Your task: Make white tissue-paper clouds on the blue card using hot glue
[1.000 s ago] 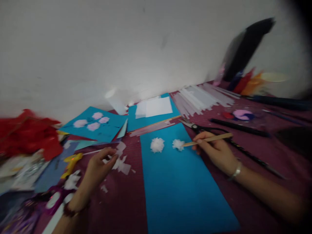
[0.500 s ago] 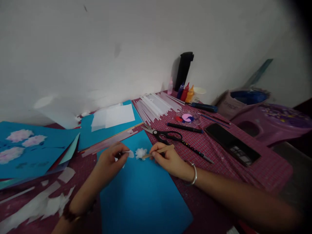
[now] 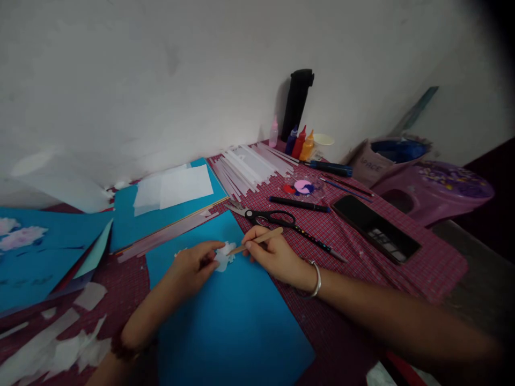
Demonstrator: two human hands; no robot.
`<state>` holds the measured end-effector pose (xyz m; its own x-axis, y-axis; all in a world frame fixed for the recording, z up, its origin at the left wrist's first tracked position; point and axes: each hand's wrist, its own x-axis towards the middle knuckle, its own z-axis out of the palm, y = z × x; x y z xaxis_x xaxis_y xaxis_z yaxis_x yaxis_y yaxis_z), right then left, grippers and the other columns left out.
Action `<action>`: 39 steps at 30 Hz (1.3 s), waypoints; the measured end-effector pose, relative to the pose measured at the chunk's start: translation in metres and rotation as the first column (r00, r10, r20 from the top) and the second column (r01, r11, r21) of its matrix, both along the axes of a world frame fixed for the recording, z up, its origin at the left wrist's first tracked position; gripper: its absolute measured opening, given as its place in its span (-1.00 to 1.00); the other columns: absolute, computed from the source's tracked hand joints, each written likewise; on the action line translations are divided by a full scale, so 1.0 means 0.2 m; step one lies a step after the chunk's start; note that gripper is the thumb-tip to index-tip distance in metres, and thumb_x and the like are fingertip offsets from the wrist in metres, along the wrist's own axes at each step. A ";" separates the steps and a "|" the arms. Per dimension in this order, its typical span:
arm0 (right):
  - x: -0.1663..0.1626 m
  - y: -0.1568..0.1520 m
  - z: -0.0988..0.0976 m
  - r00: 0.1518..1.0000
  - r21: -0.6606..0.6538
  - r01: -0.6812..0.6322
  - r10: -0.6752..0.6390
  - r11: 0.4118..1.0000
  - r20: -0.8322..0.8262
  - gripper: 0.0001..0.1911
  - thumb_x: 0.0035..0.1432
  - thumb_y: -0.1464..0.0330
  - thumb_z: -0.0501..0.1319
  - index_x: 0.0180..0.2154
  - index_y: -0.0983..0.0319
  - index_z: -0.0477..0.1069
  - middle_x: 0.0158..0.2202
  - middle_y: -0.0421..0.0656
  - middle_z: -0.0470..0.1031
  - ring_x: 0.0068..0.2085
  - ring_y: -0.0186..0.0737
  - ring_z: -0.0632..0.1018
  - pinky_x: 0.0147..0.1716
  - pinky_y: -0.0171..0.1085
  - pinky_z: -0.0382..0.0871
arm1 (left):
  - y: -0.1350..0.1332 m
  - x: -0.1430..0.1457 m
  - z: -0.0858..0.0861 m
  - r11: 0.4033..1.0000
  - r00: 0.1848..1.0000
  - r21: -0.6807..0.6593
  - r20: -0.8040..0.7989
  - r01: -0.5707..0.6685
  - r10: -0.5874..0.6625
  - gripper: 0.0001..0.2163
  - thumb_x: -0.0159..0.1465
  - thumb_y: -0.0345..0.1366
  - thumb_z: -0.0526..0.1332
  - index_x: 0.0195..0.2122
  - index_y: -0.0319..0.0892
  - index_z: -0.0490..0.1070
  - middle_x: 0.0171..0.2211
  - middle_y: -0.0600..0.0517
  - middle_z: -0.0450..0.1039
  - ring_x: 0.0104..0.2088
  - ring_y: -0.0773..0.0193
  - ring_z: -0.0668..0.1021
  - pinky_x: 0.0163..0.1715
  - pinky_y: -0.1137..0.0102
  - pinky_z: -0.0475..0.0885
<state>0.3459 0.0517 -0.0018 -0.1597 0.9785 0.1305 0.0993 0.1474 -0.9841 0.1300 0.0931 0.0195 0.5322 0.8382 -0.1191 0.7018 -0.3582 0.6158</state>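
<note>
A blue card sheet (image 3: 225,321) lies flat on the checked red cloth (image 3: 362,252) before me. My left hand (image 3: 193,268) pinches a small piece of white tissue (image 3: 223,259) against the sheet's upper part. My right hand (image 3: 273,256), with a silver bangle on the wrist, holds a thin wooden stick (image 3: 257,240); the stick's tip touches the tissue from the right. The two hands are a few centimetres apart.
Black-handled scissors (image 3: 267,216) lie just beyond my right hand. Further back are white paper strips (image 3: 249,167), a black marker (image 3: 300,203), paint bottles (image 3: 300,142), a black flask (image 3: 295,102) and a dark paint palette (image 3: 376,228). Torn tissue scraps (image 3: 56,348) lie at left; a purple stool (image 3: 438,190) stands at right.
The view swung from the left side of the table to the right. My left hand came from the tissue scraps to the blue sheet with a white piece and now presses it by the stick's tip.
</note>
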 end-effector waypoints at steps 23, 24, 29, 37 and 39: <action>0.00 -0.04 0.09 0.936 0.353 -0.166 0.034 0.921 0.350 -0.85 0.22 0.50 0.06 -0.29 0.26 0.40 -0.33 -0.17 0.49 -0.32 -0.33 0.50 -0.32 -0.37 0.34 | -0.01 0.00 0.00 0.968 0.998 0.246 0.005 -0.060 0.061 -0.73 0.22 -0.24 0.07 -0.12 -0.18 0.42 -0.22 -0.06 0.44 -0.32 0.23 0.53 -0.31 0.33 0.44; 0.00 -0.05 0.09 0.922 0.371 -0.189 0.035 0.909 0.385 -0.85 0.22 0.50 0.06 -0.27 0.26 0.40 -0.32 -0.16 0.49 -0.30 -0.32 0.50 -0.29 -0.37 0.34 | -0.01 0.00 0.01 0.963 0.996 0.262 -0.058 -0.055 0.073 -0.73 0.24 -0.27 0.04 -0.11 -0.20 0.42 -0.19 -0.09 0.45 -0.28 0.19 0.54 -0.26 0.28 0.44; -0.01 -0.06 0.10 0.768 0.436 -0.369 0.005 0.821 0.640 -0.84 0.27 0.46 0.03 -0.23 0.29 0.38 -0.32 -0.11 0.49 -0.29 -0.25 0.48 -0.26 -0.30 0.32 | -0.06 0.05 0.07 0.978 0.901 0.207 -0.431 0.042 0.053 -0.65 0.25 -0.46 -0.06 -0.01 -0.26 0.38 -0.17 -0.18 0.47 -0.18 0.02 0.54 -0.18 0.16 0.41; 0.00 -0.11 0.13 0.510 0.394 -0.604 -0.045 0.693 0.859 -0.88 0.25 0.37 0.12 -0.23 0.26 0.38 -0.26 -0.08 0.46 -0.32 -0.18 0.44 -0.31 -0.20 0.29 | -0.10 0.09 0.04 0.938 0.892 0.324 -0.450 0.122 0.039 -0.66 0.23 -0.50 -0.05 -0.04 -0.25 0.40 -0.16 -0.17 0.49 -0.15 0.04 0.52 -0.14 0.18 0.41; 0.02 -0.11 0.14 0.600 0.420 -0.557 -0.003 0.716 0.800 -0.87 0.27 0.40 0.08 -0.21 0.26 0.39 -0.27 -0.07 0.48 -0.29 -0.18 0.47 -0.29 -0.21 0.31 | -0.10 0.00 0.08 0.928 0.938 0.360 -0.345 0.096 0.036 -0.67 0.24 -0.42 -0.03 -0.03 -0.21 0.39 -0.13 -0.14 0.50 -0.11 0.08 0.53 -0.11 0.22 0.41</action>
<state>0.3490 0.0301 0.0256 -0.7157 0.6103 0.3395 0.5427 0.7920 -0.2797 0.1308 0.0734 0.0364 0.5404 0.8413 0.0151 0.8288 -0.5353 0.1627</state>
